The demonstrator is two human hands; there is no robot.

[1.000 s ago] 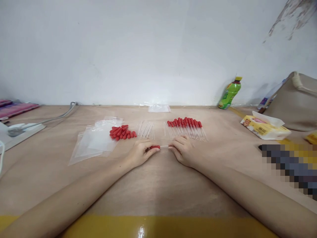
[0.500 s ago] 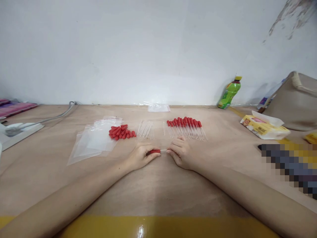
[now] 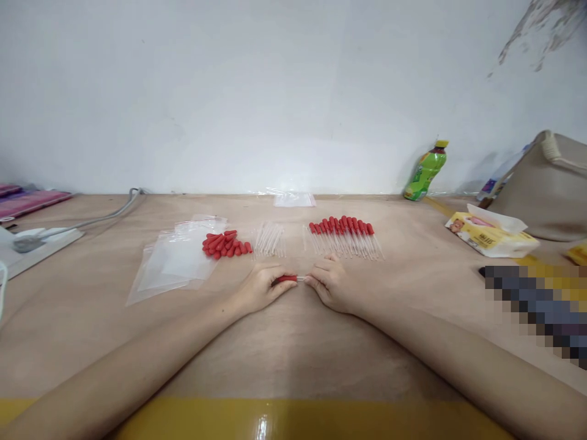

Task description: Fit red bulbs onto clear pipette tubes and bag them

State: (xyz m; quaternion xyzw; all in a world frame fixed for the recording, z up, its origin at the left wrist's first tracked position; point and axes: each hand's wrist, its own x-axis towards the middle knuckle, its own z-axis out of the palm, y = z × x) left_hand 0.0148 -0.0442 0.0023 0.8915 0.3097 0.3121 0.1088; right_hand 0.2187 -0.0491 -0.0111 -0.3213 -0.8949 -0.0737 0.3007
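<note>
My left hand (image 3: 263, 287) pinches a red rubber bulb (image 3: 288, 278) that lies sideways above the table. A thin clear tube (image 3: 301, 278) runs from the bulb's right end into the fingers of my right hand (image 3: 334, 285), which are closed on it. Behind my left hand lie a heap of loose red bulbs (image 3: 222, 244) and a row of bare clear tubes (image 3: 269, 239). Behind my right hand is a row of clear tubes with red bulbs on their ends (image 3: 343, 227).
Clear plastic bags (image 3: 172, 260) lie at the left, near a power strip (image 3: 43, 244) with a cable. At the right are a green bottle (image 3: 426, 171), a yellow tissue pack (image 3: 490, 235), a beige bag (image 3: 541, 189) and a blurred dark object (image 3: 536, 305).
My right hand has shifted slightly left, closer to the red bulb, so less of the clear tube shows between my hands. My left hand keeps its grip.
</note>
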